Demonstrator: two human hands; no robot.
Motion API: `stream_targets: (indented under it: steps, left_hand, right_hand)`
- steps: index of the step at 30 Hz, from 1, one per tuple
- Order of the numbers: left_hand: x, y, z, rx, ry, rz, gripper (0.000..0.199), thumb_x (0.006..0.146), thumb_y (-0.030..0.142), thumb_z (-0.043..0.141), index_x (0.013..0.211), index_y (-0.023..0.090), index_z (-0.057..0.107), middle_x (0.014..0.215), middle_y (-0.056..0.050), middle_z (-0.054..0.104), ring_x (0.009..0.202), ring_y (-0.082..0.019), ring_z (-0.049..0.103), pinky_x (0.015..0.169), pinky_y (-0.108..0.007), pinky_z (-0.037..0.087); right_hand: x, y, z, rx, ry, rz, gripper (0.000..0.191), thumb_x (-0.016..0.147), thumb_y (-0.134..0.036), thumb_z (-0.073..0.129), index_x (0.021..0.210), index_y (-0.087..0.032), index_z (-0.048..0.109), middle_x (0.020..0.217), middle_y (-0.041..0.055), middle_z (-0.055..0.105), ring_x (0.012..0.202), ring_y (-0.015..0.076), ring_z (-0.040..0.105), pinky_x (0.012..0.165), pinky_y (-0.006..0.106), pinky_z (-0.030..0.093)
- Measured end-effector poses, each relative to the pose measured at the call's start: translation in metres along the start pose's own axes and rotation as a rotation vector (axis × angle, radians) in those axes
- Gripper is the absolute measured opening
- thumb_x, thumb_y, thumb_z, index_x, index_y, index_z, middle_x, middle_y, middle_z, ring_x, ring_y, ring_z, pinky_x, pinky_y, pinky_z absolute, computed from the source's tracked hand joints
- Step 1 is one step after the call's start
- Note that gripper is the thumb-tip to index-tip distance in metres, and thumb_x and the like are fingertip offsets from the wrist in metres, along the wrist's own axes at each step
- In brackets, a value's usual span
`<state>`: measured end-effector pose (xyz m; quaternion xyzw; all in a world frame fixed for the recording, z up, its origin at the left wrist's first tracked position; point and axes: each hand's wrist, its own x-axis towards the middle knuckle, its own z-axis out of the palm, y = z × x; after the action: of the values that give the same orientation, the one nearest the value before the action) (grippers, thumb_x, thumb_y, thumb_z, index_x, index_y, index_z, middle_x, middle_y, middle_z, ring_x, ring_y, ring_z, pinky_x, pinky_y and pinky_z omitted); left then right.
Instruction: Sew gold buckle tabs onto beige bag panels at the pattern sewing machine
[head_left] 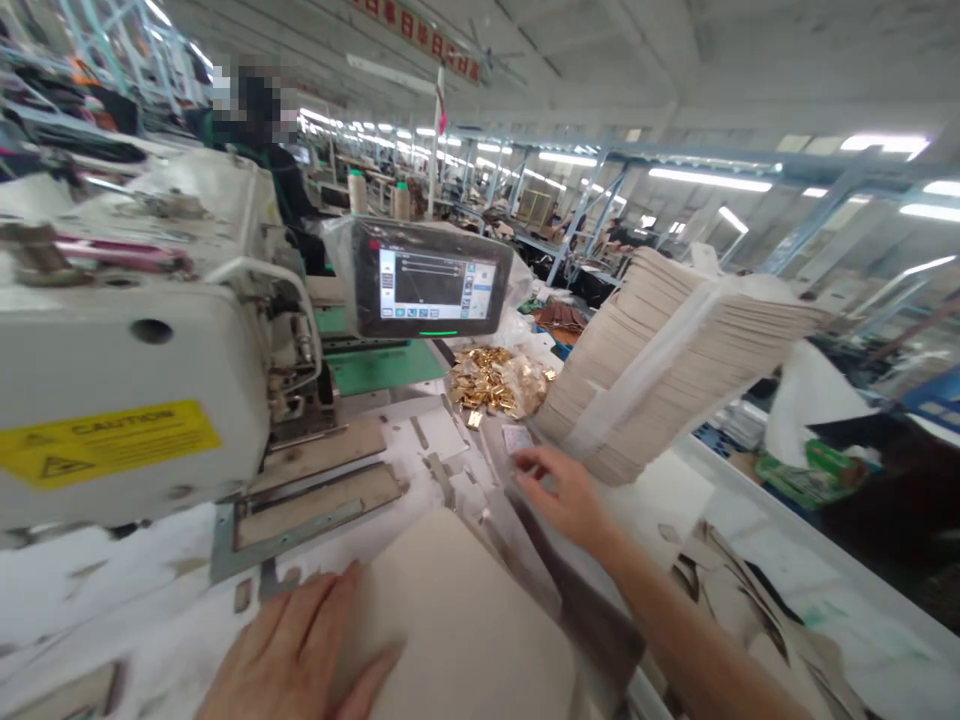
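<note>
Both hands — palms down, apart

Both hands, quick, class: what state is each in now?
Left hand: on the beige panel; grip cannot be told.
Right hand: fingers curled, at the dark sheet; grip unclear.

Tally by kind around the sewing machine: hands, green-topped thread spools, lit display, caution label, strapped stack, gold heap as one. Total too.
Hands (left hand, right hand): 2
Green-topped thread spools: 2
Lit display: 1
Yellow caution label: 1
Strapped stack: 1
Gold heap: 1
Total: 8
</note>
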<state>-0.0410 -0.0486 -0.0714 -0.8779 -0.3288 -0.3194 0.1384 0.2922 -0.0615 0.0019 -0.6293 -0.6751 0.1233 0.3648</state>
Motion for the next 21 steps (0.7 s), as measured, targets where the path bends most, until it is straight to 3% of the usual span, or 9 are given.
stream_targets:
  steps: [3,6,9,13,18,21]
  left_hand:
    - [0.01,0.003,-0.019,0.022,-0.069,-0.045,0.053,0.085,0.062,0.05,0.108,0.016,0.063,0.098,-0.01,0.071,0.089,-0.025,0.064,0.08,-0.037,0.048]
    - [0.017,0.007,-0.03,-0.02,-0.076,-0.057,0.043,0.089,0.054,0.05,0.108,0.017,0.063,0.1,-0.008,0.07,0.092,-0.024,0.063,0.08,-0.036,0.047]
    - [0.023,0.013,-0.038,-0.078,-0.049,-0.02,0.028,0.094,0.039,0.045,0.108,0.02,0.062,0.101,-0.005,0.07,0.094,-0.021,0.061,0.084,-0.034,0.046]
    - [0.026,0.015,-0.042,-0.124,-0.097,0.076,0.028,0.096,0.019,0.037,0.11,0.021,0.062,0.109,-0.003,0.069,0.098,-0.018,0.061,0.09,-0.034,0.046]
    - [0.025,0.017,-0.046,-0.146,-0.095,0.037,0.021,0.092,0.013,0.043,0.094,0.019,0.062,0.1,-0.004,0.07,0.103,-0.02,0.061,0.098,-0.038,0.048]
    - [0.022,0.022,-0.056,-0.413,-0.19,0.147,0.024,0.093,0.013,0.037,0.098,0.021,0.059,0.1,-0.004,0.07,0.097,-0.015,0.064,0.092,-0.027,0.052]
  right_hand:
    - [0.019,-0.033,0.023,0.112,-0.318,-0.035,0.022,0.088,-0.03,0.059,0.102,-0.016,0.068,0.094,0.0065,0.071,0.082,0.0171,0.064,0.07,0.027,0.049]
    - [0.015,-0.049,0.036,0.116,-0.458,-0.114,0.039,0.084,-0.037,0.067,0.116,-0.016,0.066,0.103,0.0089,0.069,0.088,0.0193,0.064,0.077,0.03,0.05]
    - [0.002,-0.049,0.043,0.085,-0.429,-0.158,0.058,0.079,-0.038,0.073,0.131,-0.018,0.058,0.118,0.0123,0.066,0.106,0.0255,0.061,0.093,0.038,0.047]
    - [-0.015,-0.036,0.049,0.18,-0.37,-0.156,0.062,0.082,-0.036,0.071,0.138,-0.021,0.051,0.13,0.012,0.06,0.119,0.0255,0.057,0.102,0.038,0.043]
    - [-0.025,-0.028,0.053,0.217,-0.273,-0.167,0.061,0.084,-0.034,0.069,0.14,-0.022,0.05,0.138,0.0136,0.054,0.127,0.026,0.052,0.108,0.042,0.039]
    - [-0.023,-0.029,0.048,0.271,-0.298,-0.264,0.064,0.079,-0.036,0.073,0.138,-0.024,0.053,0.145,0.014,0.049,0.135,0.0289,0.044,0.111,0.047,0.034]
